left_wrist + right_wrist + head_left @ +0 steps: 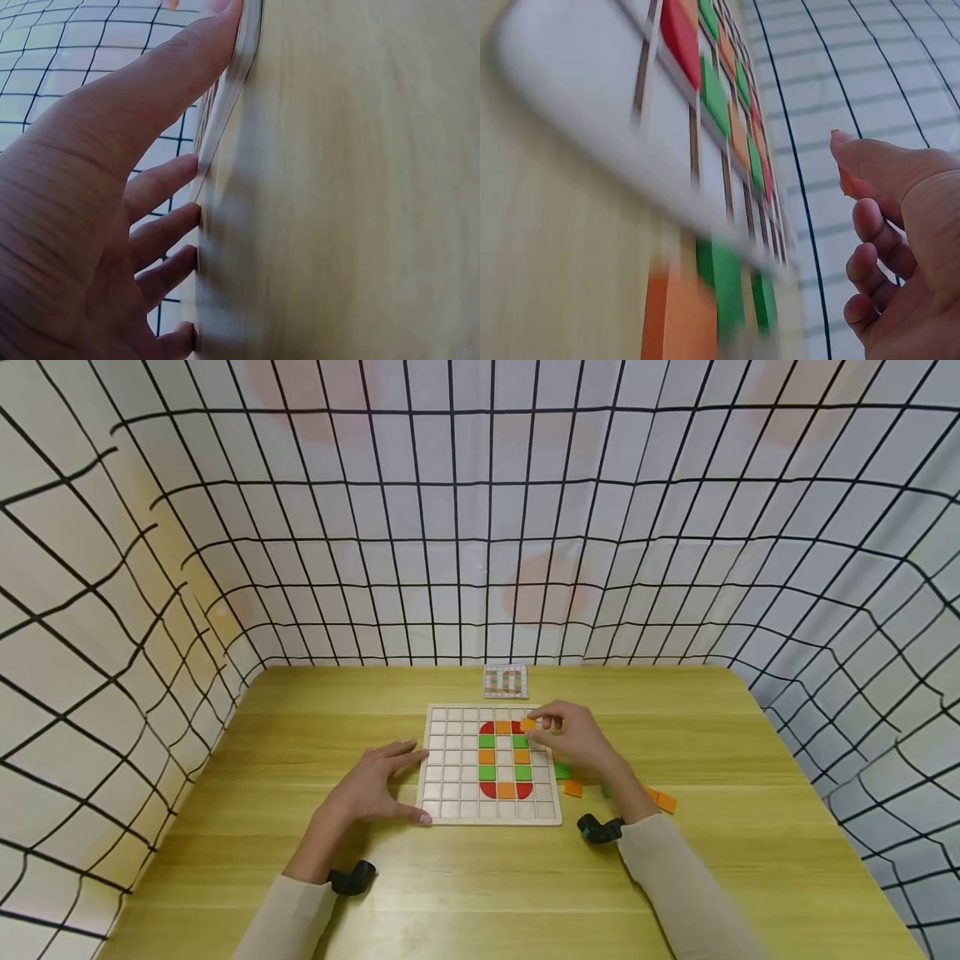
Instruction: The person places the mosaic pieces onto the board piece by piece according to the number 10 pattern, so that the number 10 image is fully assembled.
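Well, the right hand (576, 739) pinches an orange tile (528, 725) over the gridded board (453, 785) between one and two o'clock; the left hand (369, 787), fingers spread, touches its nine o'clock edge

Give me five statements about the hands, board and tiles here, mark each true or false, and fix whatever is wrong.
1. The right hand pinches an orange tile. True.
2. Both hands hold tiles. False: the left hand holds none and touches the left edge of the board.
3. A small printed card lies beyond the board's far edge. True.
4. Every tile on the board is orange. False: green tiles and red tiles are there too.
5. Loose orange tiles lie on the table to the right of the board. True.
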`<state>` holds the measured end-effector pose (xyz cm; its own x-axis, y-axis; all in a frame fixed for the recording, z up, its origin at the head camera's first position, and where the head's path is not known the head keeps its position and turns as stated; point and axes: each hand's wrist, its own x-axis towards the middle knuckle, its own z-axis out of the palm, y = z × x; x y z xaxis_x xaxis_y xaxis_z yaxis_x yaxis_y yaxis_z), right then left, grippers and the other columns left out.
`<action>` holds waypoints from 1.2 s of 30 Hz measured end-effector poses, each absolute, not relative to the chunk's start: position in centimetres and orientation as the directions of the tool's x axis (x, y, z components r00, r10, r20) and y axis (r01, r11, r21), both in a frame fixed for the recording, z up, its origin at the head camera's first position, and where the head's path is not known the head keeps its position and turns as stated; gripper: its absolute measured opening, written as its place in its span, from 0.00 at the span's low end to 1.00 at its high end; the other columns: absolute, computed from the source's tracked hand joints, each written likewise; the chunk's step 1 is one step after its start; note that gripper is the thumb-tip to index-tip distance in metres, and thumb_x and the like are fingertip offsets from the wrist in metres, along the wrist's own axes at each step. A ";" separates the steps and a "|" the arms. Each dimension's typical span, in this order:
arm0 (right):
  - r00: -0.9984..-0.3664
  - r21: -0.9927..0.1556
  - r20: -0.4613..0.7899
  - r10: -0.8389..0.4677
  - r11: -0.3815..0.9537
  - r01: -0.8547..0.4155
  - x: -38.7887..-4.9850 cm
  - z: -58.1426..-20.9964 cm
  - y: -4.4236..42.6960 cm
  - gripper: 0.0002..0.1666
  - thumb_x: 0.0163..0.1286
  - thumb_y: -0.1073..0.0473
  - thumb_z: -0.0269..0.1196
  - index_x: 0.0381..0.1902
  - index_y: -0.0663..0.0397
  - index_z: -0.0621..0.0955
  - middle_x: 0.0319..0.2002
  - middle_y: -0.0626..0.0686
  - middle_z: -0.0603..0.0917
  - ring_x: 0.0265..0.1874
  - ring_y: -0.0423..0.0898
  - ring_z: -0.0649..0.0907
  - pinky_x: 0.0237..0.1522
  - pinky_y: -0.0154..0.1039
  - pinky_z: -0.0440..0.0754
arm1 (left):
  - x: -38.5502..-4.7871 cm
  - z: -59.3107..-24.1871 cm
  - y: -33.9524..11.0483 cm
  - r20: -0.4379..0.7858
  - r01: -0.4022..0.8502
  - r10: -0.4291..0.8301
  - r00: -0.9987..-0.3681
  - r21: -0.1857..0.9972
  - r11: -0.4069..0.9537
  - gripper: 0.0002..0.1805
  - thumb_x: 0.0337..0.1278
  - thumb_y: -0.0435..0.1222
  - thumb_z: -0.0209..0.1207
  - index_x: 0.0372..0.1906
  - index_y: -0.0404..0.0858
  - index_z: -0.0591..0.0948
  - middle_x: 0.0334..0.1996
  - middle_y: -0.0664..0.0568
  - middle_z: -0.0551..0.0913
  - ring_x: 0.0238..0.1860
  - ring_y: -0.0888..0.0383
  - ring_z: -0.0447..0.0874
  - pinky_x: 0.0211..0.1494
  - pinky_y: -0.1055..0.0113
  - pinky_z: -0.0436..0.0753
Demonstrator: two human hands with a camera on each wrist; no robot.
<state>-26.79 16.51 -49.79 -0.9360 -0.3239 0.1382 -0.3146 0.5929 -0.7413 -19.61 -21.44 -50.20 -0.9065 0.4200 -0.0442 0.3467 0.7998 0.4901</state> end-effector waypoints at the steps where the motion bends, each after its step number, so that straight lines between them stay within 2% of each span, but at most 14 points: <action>1: -0.934 -0.751 0.132 -0.331 0.583 -0.312 -27.0 -49.7 15.6 0.14 0.68 0.52 0.73 0.50 0.44 0.89 0.33 0.48 0.79 0.33 0.47 0.72 0.34 0.39 0.69 | -19.6 -50.2 -21.5 -0.042 0.350 0.422 -0.906 0.488 0.800 0.61 0.29 0.70 0.77 0.76 0.51 0.72 0.79 0.46 0.65 0.81 0.39 0.57 0.80 0.31 0.52; 8: -0.903 -0.762 0.126 -0.410 0.543 -0.352 -28.6 -50.0 10.5 0.16 0.68 0.50 0.73 0.52 0.46 0.88 0.31 0.48 0.80 0.31 0.46 0.73 0.31 0.37 0.69 | -19.6 -50.4 -21.5 -0.045 0.342 0.412 -0.910 0.478 0.809 0.62 0.28 0.71 0.77 0.76 0.52 0.71 0.79 0.46 0.65 0.81 0.39 0.57 0.81 0.32 0.52; 17: -0.886 -0.766 0.065 -0.459 0.546 -0.339 -29.5 -51.1 5.8 0.16 0.68 0.50 0.72 0.51 0.49 0.88 0.33 0.48 0.80 0.32 0.44 0.75 0.34 0.37 0.74 | -19.4 -50.2 -21.3 -0.046 0.340 0.413 -0.909 0.491 0.802 0.62 0.28 0.71 0.76 0.76 0.51 0.72 0.79 0.47 0.64 0.80 0.39 0.58 0.81 0.31 0.52; 23: -0.896 -0.771 0.060 -0.440 0.550 -0.322 -29.6 -51.0 3.5 0.17 0.68 0.51 0.72 0.52 0.48 0.88 0.31 0.48 0.79 0.29 0.43 0.75 0.35 0.36 0.74 | -19.5 -50.2 -21.4 -0.034 0.346 0.415 -0.909 0.494 0.798 0.61 0.29 0.70 0.77 0.76 0.50 0.72 0.79 0.46 0.65 0.80 0.40 0.58 0.80 0.31 0.51; 36: -0.920 -0.722 0.043 -0.389 0.624 -0.297 -30.0 -51.8 1.5 0.17 0.69 0.47 0.71 0.53 0.42 0.89 0.23 0.46 0.79 0.18 0.41 0.71 0.24 0.34 0.67 | -19.8 -50.4 -21.5 -0.024 0.351 0.413 -0.910 0.484 0.801 0.61 0.28 0.72 0.75 0.75 0.54 0.72 0.79 0.48 0.65 0.80 0.40 0.59 0.80 0.31 0.52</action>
<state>-30.03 1.52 -51.75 -0.9204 -0.3886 0.0428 -0.2972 0.6244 -0.7224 -19.79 -21.53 -50.37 -0.9102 0.4134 -0.0243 0.3510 0.8014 0.4844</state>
